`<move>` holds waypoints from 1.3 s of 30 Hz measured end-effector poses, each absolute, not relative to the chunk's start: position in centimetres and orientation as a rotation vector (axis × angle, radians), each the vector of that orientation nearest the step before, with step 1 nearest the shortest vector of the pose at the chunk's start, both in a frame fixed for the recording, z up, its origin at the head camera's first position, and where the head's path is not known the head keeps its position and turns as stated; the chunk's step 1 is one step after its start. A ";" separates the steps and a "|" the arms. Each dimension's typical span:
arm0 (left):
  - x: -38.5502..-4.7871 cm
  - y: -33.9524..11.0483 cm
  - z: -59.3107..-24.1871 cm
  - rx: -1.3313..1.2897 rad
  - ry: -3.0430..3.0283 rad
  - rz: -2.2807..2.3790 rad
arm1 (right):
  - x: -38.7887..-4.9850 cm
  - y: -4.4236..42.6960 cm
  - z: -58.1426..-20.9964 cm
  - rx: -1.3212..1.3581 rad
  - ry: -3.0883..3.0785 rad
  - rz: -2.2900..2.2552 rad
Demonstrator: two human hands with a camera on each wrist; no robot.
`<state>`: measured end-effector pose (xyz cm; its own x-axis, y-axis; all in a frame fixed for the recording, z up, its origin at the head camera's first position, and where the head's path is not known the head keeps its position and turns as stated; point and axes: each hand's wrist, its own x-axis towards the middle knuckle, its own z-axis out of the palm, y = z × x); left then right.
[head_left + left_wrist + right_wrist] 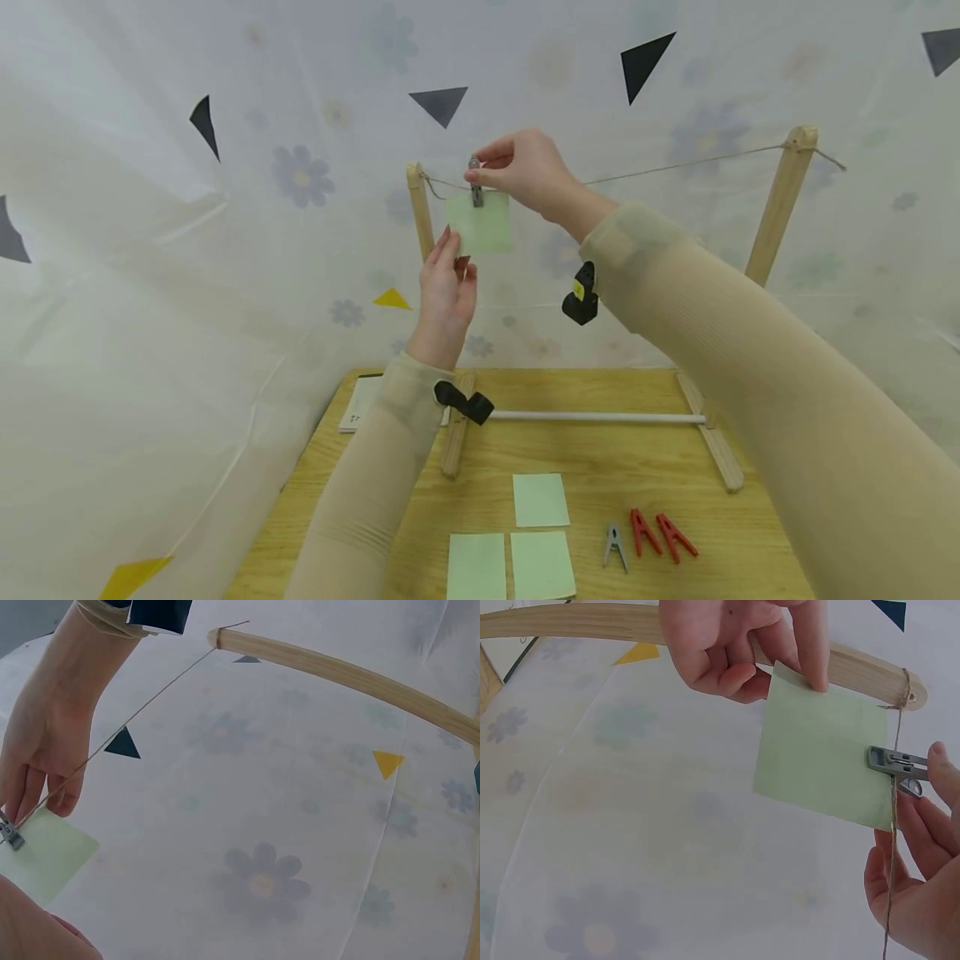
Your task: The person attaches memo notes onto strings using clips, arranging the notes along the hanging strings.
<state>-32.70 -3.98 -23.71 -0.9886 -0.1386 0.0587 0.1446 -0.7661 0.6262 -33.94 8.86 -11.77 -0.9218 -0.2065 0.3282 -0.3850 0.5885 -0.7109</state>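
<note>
My right hand (528, 171) pinches the handle end of a grey clothespin (477, 195), whose jaws sit over the string and the top edge of a pale green paper square (491, 229). In the right wrist view the clothespin (885, 759) overlaps the paper (817, 750) beside the string (892, 862). My left hand (446, 296) holds the paper's lower left part, with one fingertip over its face and other fingers partly behind it. The left wrist view shows the paper (56, 851) between my right hand (56, 727) and left hand (37, 922).
The string runs between two wooden posts (780, 204), joined low down by a white rod (592, 417). On the table (405, 508) lie three green papers (541, 500), a grey clothespin (614, 547), two red clothespins (675, 537) and a white pad (360, 404) at the left.
</note>
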 end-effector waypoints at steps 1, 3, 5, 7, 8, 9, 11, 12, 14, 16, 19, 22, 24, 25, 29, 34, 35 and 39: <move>-32.7 -4.0 -23.7 -0.014 -1.004 -2.816 | -33.9 8.9 -11.8 0.492 -2.612 1.240; -32.7 -4.0 -23.7 -0.014 -1.011 -2.813 | -33.9 8.9 -11.8 0.488 -2.620 1.238; -32.8 -3.9 -23.7 -0.006 -1.012 -2.810 | -34.0 9.0 -11.7 0.490 -2.621 1.234; -32.8 -3.9 -23.7 0.009 -1.012 -2.808 | -34.0 9.1 -11.7 0.496 -2.620 1.228; -32.8 -3.8 -23.7 0.016 -1.011 -2.808 | -34.0 9.2 -11.7 0.500 -2.618 1.227; -32.8 -3.8 -23.7 0.029 -1.010 -2.808 | -34.0 9.3 -11.6 0.506 -2.615 1.221; -32.9 -3.7 -23.7 0.050 -1.009 -2.811 | -33.9 9.5 -11.5 0.514 -2.609 1.215; -32.9 -3.7 -23.8 0.059 -1.011 -2.814 | -33.9 9.6 -11.5 0.516 -2.605 1.213; -33.0 -3.7 -23.8 0.076 -1.006 -2.820 | -33.9 9.8 -11.4 0.521 -2.594 1.219; -33.0 -3.6 -24.0 0.090 -1.001 -2.827 | -33.8 9.9 -11.3 0.522 -2.583 1.227; -33.2 -3.6 -24.2 0.106 -0.994 -2.833 | -33.7 10.0 -11.3 0.526 -2.565 1.239; -33.3 -3.6 -24.6 0.100 -0.999 -2.832 | -33.6 10.1 -11.2 0.517 -2.545 1.254; -33.4 -3.6 -24.8 0.077 -1.023 -2.828 | -33.5 10.4 -11.2 0.517 -2.527 1.259; -33.3 -3.6 -24.9 0.065 -1.028 -2.827 | -33.4 10.5 -11.1 0.513 -2.518 1.271; -33.2 -3.8 -25.6 0.035 -1.097 -2.826 | -33.3 11.6 -11.1 0.532 -2.465 1.319; -33.1 -4.3 -26.7 0.016 -1.232 -2.804 | -32.3 13.3 -11.4 0.575 -2.454 1.300; -33.0 -4.5 -26.9 0.009 -1.258 -2.796 | -32.1 13.6 -11.5 0.587 -2.463 1.277; -32.7 -5.3 -27.9 0.005 -1.347 -2.763 | -31.0 14.4 -11.8 0.621 -2.500 1.210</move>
<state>-32.66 -5.25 -27.89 -0.9977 -0.0625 0.0267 0.0595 -0.6140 0.7871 -31.04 14.40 -11.83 -0.8633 -0.2514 0.4376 -0.4992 0.5531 -0.6670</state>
